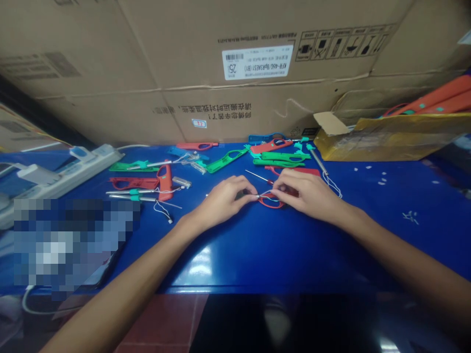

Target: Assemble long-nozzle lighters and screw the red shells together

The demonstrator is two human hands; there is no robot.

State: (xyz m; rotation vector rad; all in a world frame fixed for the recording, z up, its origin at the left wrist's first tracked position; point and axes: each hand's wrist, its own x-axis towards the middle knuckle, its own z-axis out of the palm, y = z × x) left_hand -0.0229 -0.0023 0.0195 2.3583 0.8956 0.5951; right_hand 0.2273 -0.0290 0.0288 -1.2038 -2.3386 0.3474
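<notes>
Clock taken from the worker's seat; twelve points away across the desk (265,255).

Main relation: the red casing (271,206) lies flat in the gap between the two hands, mostly covered. Its looped end is what shows, just off the left fingertips at about four o'clock and at about eight from the right fingertips. Long axis appears to run nine to three, though the body is hidden, so this is a judgement. Neither hand is clearly nearer; both are right at the loop.

Grip, left hand (231,193): thumb and forefinger pinched together on one end of the pale wires (270,192). The wires run toward three, over the loop.

Grip, right hand (309,192): thumb and forefinger closed, apparently on the other end of the same wires; exact contact hidden.

A thin metal shaft (257,175) points from the right fingertips toward ten. Cannot tell whether it is held or lies behind them.

Around: green casing (228,160) at twelve from the left hand; metal rods (142,198) with teal clips toward nine, their axes also near nine to three; cardboard box (390,139) at about two from the right hand.
</notes>
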